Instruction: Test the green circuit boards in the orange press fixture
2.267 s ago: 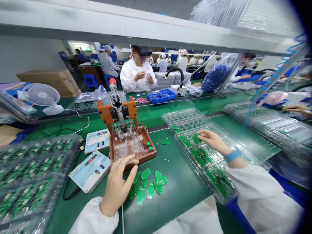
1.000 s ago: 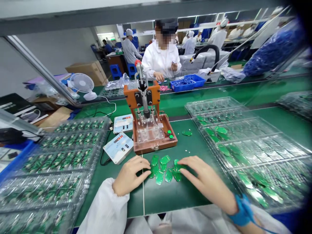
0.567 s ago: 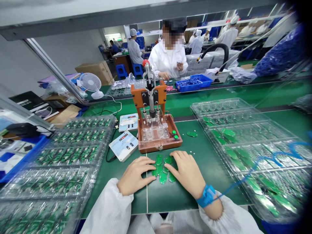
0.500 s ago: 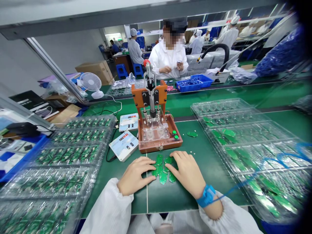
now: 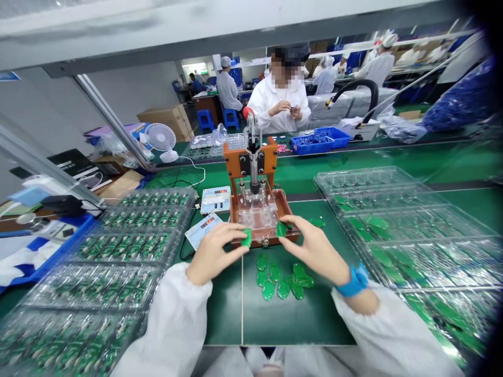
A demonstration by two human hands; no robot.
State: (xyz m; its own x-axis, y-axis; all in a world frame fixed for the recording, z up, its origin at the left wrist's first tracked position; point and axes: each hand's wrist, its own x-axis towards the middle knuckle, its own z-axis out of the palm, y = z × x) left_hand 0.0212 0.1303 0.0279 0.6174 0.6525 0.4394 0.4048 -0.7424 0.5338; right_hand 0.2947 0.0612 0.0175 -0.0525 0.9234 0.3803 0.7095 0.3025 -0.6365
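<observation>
Looks over a green bench (image 5: 294,324) toward a white-coated co-worker (image 5: 281,99), at about one o'clock beyond an orange press fixture (image 5: 254,170). With left hand (image 5: 212,251), pinches a green board (image 5: 246,237) between thumb and fingertips; with right hand (image 5: 316,248), likewise clamps a second board (image 5: 280,229), holding both near the fixture's front edge at six o'clock. Could drop either through too slight an edge grip, or knock it against the fixture by misjudging height. Could scatter the loose boards (image 5: 274,272) at five o'clock by dipping a wrist, or jostle the control box (image 5: 204,226) at eight by swinging wide.
</observation>
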